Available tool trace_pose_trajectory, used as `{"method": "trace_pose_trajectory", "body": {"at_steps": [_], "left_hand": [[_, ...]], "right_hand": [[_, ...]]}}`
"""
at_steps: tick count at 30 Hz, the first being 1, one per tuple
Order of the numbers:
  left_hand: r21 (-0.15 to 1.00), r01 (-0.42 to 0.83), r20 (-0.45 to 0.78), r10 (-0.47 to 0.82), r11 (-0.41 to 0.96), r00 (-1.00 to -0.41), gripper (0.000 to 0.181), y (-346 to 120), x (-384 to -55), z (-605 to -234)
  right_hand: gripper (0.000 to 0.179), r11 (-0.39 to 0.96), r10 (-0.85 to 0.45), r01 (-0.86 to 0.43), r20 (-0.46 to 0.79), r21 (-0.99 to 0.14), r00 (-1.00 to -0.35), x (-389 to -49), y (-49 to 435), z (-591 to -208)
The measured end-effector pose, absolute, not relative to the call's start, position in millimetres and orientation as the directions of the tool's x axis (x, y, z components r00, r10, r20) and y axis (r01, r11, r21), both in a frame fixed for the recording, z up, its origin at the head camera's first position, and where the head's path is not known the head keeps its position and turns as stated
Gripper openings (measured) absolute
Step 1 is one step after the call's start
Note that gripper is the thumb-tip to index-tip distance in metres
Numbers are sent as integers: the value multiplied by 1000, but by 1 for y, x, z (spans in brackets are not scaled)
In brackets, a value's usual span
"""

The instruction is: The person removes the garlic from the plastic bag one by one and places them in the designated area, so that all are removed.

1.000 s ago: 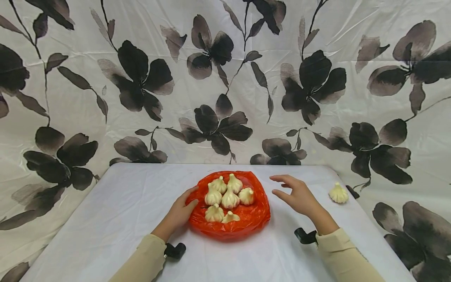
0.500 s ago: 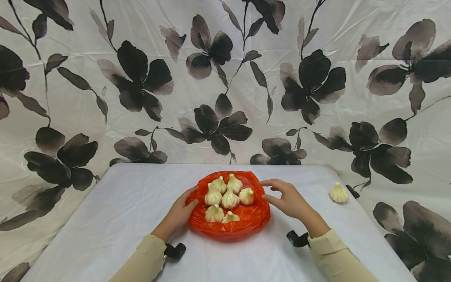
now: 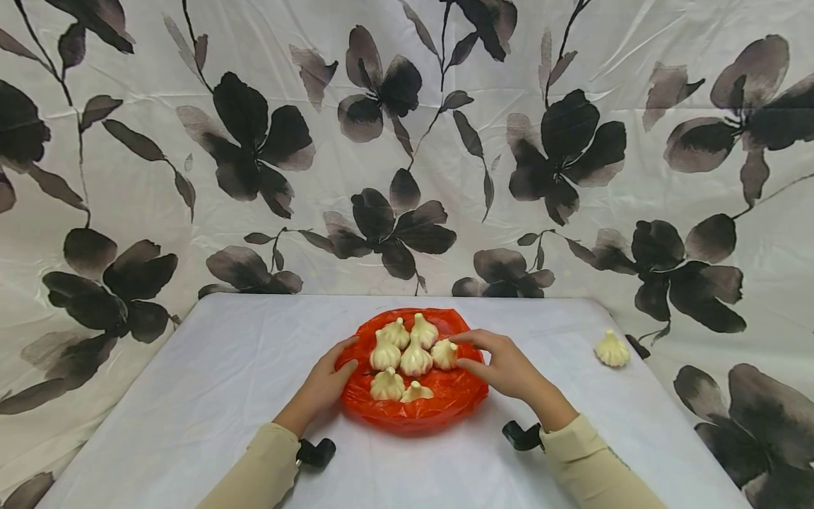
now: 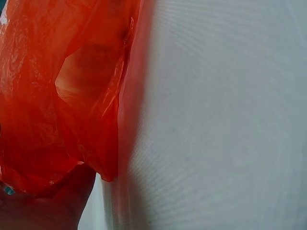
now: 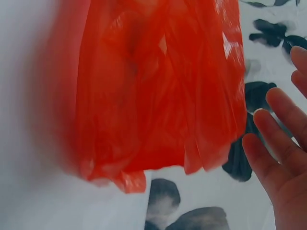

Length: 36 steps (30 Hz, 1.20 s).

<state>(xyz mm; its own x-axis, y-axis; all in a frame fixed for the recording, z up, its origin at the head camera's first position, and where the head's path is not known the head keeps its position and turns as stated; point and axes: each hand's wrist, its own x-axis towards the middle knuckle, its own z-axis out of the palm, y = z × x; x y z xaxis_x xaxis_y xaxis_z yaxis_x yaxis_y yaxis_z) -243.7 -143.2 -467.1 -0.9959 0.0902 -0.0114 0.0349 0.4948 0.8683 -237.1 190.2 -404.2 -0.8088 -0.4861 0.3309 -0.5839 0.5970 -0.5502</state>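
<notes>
A red plastic bag (image 3: 445, 399), its mouth spread wide, sits mid-table with several pale garlic bulbs (image 3: 416, 359) inside. My left hand (image 3: 326, 385) holds the bag's left rim, thumb over the edge; in the left wrist view, red plastic (image 4: 62, 110) covers most of this hand. Over the bag's right rim reaches my right hand (image 3: 505, 364), thumb and index finger spread either side of the rightmost garlic bulb (image 3: 444, 354). The right wrist view shows this hand's fingers (image 5: 273, 139) extended and apart, above the bag's side.
A single garlic bulb (image 3: 612, 349) lies at the right edge of the white-covered table (image 3: 191, 417). Behind the table hangs a white cloth (image 3: 470, 233) printed with dark flowers. Black wrist cameras (image 3: 523, 435) sit at both sleeves.
My right hand has moved left, from beside the bag to over its right rim, reaching the rightmost garlic bulb. The left hand and the bag have stayed in place.
</notes>
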Motion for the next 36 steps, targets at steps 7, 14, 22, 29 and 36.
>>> {"method": "trace_pose_trajectory", "body": {"at_steps": [7, 14, 22, 29, 36], "left_hand": [[864, 31, -12, 82, 503, -997, 50, -143, -243, -467], [861, 21, -23, 81, 509, -996, 51, -143, -245, -469], [864, 21, -22, 80, 503, -997, 51, -143, -246, -469], [861, 28, -13, 77, 508, -997, 51, -143, -244, -470], [857, 26, -12, 71, 514, -997, 51, -142, -243, -470]], "right_hand": [[37, 589, -502, -590, 322, -552, -803, -236, 180, -408], [35, 558, -524, -607, 327, -566, -787, -235, 172, -410], [33, 555, -539, -605, 307, -571, -785, -234, 163, -414], [30, 525, -577, -621, 293, -583, -763, -234, 155, -416], [29, 538, -599, -629, 270, -561, -754, -233, 147, -420]]}}
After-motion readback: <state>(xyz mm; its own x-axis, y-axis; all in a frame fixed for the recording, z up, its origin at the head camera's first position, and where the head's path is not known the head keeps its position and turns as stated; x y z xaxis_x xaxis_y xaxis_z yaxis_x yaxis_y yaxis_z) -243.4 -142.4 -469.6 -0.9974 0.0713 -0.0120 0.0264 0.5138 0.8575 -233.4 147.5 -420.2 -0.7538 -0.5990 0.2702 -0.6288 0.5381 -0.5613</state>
